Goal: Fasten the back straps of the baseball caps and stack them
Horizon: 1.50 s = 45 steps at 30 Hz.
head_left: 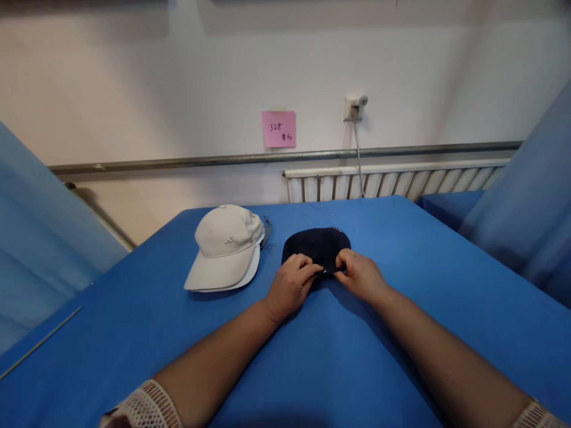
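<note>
A black cap (312, 245) rests on the blue-covered table, its near edge pinched between my two hands. My left hand (292, 284) is closed on the edge at the left, thumb pointing inward. On the right side of the same edge, my right hand (360, 274) grips with bent fingers. To the left of the black cap sits a beige baseball cap (227, 238) with a small logo, its brim toward me. Another pale brim (252, 270) shows beneath it, and something dark sticks out behind; I cannot make out what that is.
The blue table cover (276, 368) spreads around the caps. A thin stick (42, 342) lies at the left edge. Blue curtains (40, 238) hang at both sides. On the wall are a pink note (279, 129), a plugged socket (354, 109), a metal rail (214, 160) and a radiator (392, 183).
</note>
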Tool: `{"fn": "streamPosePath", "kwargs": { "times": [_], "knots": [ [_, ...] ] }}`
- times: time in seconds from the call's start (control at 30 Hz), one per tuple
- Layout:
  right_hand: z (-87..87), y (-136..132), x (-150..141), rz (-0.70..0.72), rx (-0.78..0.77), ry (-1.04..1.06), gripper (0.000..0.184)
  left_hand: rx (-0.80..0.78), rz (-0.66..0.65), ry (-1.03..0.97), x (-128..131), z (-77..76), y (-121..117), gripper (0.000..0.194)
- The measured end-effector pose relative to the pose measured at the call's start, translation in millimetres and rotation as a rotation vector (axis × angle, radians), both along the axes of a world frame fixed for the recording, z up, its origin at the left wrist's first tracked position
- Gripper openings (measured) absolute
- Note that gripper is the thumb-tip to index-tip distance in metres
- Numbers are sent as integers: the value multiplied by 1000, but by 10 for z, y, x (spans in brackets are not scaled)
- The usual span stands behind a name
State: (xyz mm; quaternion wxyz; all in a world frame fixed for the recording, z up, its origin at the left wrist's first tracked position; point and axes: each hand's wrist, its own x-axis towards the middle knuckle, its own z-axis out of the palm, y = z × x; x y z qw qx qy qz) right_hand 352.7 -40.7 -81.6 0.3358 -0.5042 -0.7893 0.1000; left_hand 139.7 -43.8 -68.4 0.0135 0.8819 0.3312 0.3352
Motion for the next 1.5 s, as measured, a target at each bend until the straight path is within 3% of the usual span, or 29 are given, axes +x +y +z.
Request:
{"fn": "streamPosePath", "kwargs": {
  "times": [0.17, 0.7, 0.93, 1.1, 1.23, 1.33, 1.5],
  "knots": [
    [23, -20, -51, -88, 50, -47, 11, 39, -10, -88, -2, 16, -29, 19],
    [19, -40, -48, -97, 135, -18, 17, 76, -63, -267, 3, -24, -20, 23],
    [27, -65, 6, 79, 7, 91, 13, 34, -12, -330, -11, -35, 29, 19],
    [105, -167, -32, 153, 16, 111, 39, 17, -39, -292, 3, -52, 19, 19],
    [127, -201, -70, 248, 20, 79, 30, -10, -95, -234, 20, -63, -11, 23],
    [96, -188, -73, 230, -2, 64, 21, -49, -89, -208, 28, -53, -19, 25],
    [120, -193, -33, 177, 33, 98, 22, -67, -45, -170, 36, -39, -2, 26]
  ]
}}
